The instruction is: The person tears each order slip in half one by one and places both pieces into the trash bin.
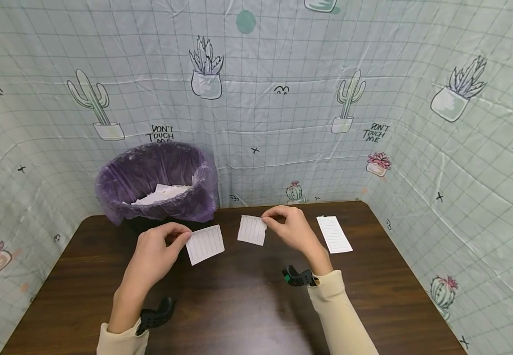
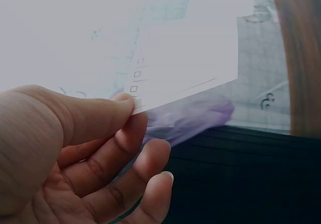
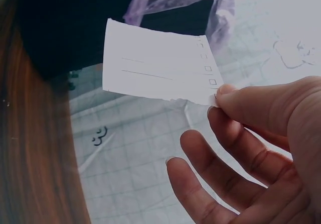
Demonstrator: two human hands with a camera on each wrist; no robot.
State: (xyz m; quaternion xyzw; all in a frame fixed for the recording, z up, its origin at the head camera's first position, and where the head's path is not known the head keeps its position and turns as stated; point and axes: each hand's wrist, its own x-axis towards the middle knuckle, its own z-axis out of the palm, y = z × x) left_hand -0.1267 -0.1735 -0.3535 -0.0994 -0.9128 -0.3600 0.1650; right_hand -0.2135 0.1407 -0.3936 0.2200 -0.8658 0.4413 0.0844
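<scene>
Head view: your left hand [image 1: 156,254] pinches the left paper piece [image 1: 205,245], your right hand [image 1: 290,228] the right paper piece [image 1: 251,230], both extending inward; the purple-lined bin [image 1: 158,165] stands nearer your left. Left wrist: that pinch clamps a corner. Right wrist: likewise, paper reaching leftward.

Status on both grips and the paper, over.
Left grip pinching white lined paper piece; right grip pinching torn white lined paper scrap. White lined paper strip on brown wooden table. No obstruction visible.
</scene>
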